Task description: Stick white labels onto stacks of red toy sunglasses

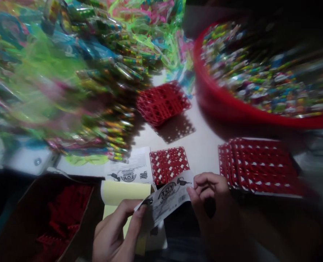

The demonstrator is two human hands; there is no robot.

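Note:
Between my two hands a white printed label (170, 196) with the words "TOY CANDY" is stretched at a slant. My left hand (120, 229) pinches its lower left corner, and my right hand (209, 189) pinches its upper right end. Just beyond the label lies a flat red plastic lattice piece (169, 163), partly covered by it. Under and beside my left hand hangs a yellowish backing strip (126, 193). Another printed label (131, 165) lies on the table edge, left of the lattice piece.
A stack of red lattice pieces (167, 102) stands farther back, and more (259, 165) lie at right. A red tub (205, 87) of small colourful items stands back right. Candy-filled tubes and bright plastic pieces (55, 80) heap up left. A box (79, 222) holds red pieces.

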